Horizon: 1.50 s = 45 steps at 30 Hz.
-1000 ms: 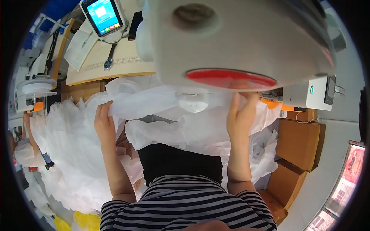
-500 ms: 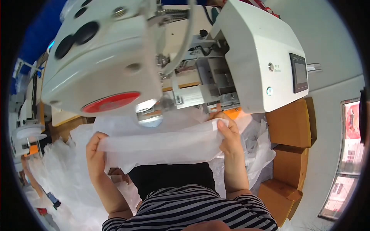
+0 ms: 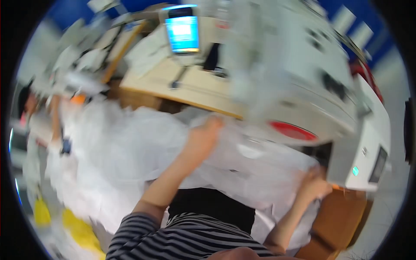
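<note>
Sheer white fabric (image 3: pixel 264 167) spreads between my two hands in front of a white sewing machine (image 3: pixel 303 102) with a red oval on its head. Near the edge of a pale tabletop, my left hand (image 3: pixel 206 136) is closed on the fabric, its fingers blurred by motion. My right hand (image 3: pixel 313 187) is at the fabric's right side, below the machine's control box (image 3: pixel 362 138). It looks closed on the cloth, though blur hides the separate fingers. More of the white fabric (image 3: pixel 117 151) is heaped on my left and hangs over my lap.
A lit screen (image 3: pixel 182 34) stands on the pale tabletop (image 3: pixel 186 86), with dark small items beside it. Cardboard boxes (image 3: pixel 340 216) stand at the lower right. A co-worker's arm (image 3: pixel 56 119) shows at the far left. Yellow material (image 3: pixel 82 232) lies at the lower left.
The view has swung left, so the machine now appears farther right. My hands, earlier holding a folded fabric strip, are wider apart; my left hand reaches farther forward.
</note>
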Each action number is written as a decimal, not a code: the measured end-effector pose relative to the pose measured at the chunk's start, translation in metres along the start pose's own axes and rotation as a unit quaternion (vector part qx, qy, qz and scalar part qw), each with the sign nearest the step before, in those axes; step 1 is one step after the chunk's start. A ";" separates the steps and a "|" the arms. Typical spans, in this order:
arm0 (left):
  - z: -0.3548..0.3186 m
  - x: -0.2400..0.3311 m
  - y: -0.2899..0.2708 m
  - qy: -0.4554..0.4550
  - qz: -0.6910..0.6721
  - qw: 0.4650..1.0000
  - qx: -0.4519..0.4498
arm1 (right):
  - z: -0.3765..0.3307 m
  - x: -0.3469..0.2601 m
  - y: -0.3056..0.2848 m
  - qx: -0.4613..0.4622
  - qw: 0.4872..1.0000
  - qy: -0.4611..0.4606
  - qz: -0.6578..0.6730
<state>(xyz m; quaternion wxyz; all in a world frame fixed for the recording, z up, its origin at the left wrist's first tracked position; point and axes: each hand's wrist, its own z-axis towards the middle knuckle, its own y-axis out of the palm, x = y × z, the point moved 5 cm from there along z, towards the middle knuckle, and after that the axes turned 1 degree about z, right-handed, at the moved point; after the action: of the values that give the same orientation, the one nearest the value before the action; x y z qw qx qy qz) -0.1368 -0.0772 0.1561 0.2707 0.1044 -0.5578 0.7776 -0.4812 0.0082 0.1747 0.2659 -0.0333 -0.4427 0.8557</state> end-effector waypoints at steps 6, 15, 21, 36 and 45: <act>-0.005 -0.019 -0.015 0.120 0.022 0.982 0.143 | -0.010 0.011 -0.058 0.093 0.968 0.076 0.221; -0.068 -0.111 0.054 0.030 -0.148 0.984 -0.100 | -0.001 -0.071 -0.042 -0.085 0.829 0.058 0.549; -0.064 -0.141 0.023 -0.119 -0.300 0.946 0.026 | -0.005 -0.062 -0.014 0.032 0.875 0.018 0.482; -0.068 -0.122 -0.078 -0.234 -0.350 0.889 0.184 | -0.008 -0.111 -0.023 -0.228 0.732 0.063 0.639; -0.013 -0.050 -0.070 -0.026 -0.235 0.970 0.060 | -0.001 -0.047 -0.034 -0.158 0.741 0.037 0.651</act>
<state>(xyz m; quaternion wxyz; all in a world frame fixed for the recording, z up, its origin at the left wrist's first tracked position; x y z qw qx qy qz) -0.0558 -0.0639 0.1852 0.4245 0.2689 -0.4771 0.7210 -0.4262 0.0021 0.1914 -0.3492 -0.3862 -0.4317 0.7365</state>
